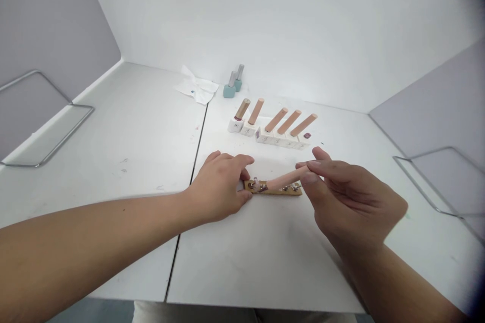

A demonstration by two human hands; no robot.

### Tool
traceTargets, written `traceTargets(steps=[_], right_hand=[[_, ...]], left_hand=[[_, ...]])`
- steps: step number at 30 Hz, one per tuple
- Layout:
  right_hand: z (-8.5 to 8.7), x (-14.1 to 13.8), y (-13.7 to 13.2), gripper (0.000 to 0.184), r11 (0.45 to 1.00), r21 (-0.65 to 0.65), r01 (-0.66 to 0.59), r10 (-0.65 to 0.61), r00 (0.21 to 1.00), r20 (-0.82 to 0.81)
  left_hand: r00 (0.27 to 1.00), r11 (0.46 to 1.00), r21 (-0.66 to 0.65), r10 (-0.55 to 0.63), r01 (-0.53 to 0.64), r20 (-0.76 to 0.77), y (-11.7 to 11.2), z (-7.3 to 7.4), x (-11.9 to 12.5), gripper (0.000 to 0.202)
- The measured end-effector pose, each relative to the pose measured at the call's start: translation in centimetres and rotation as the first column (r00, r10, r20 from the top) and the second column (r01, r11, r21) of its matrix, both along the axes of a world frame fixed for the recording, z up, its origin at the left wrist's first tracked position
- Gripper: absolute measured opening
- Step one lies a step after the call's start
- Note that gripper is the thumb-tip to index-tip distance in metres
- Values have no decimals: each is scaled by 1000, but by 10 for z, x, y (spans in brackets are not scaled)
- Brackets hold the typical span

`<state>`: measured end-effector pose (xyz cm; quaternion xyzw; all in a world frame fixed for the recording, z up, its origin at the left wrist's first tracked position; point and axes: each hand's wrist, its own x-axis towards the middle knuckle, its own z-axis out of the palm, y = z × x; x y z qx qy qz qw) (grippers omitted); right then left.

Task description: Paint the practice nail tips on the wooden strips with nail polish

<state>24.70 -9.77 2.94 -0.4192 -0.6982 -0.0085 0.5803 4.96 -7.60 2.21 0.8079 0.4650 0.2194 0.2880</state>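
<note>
— What did the head camera show of the two hands?

— The left hand [220,186] was pinching the left end of the wooden strip [280,191] and pressing it flat on the table [265,257]. The right hand [348,197] gripped the pink brush handle [286,177] between thumb and fingertips. The handle's lower end was down on the strip, among the small nail tips [256,184] fixed there.

— And what was around them?

— Just behind the strip stood a row of white bottles [276,131] with slanted pink caps. At the row's right end sat an uncapped bottle [306,137]. Further back were two teal bottles [232,86], with a crumpled tissue [197,90] beside them.

— Where did the risk lie?

— Mostly in the strip, by my reckoning. It was held at one end only, so a sideways push from the brush could have swung the free end and smeared a tip. The right hand was also close to the uncapped bottle, and a careless lift of the wrist might have tipped it. The brush end itself was too small to make out.
</note>
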Motion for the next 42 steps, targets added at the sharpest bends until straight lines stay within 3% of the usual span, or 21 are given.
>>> traceTargets(steps=[42], right_hand=[[-2,-5,4,26,999,-26,28,-27,999,33]], left_hand=[[1000,1000,5,-1,1,12,1,-4,-1,48]])
